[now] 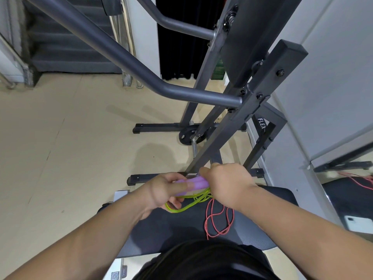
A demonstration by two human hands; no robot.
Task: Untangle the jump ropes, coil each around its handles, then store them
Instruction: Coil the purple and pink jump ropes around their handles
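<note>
My left hand grips the purple jump rope handles, held side by side above a black bench pad. Loops of their yellow-green rope hang under that hand and trail toward my right hand. My right hand is curled at the handles' right end, its fingertips hidden, and seems to pinch the green rope there. A thin red rope lies in loose loops on the pad below my right wrist. Its handles are out of sight.
A grey steel gym frame with slanted bars rises just beyond my hands. A weight plate on a bar lies on the beige floor. More red cord and a white phone sit at right.
</note>
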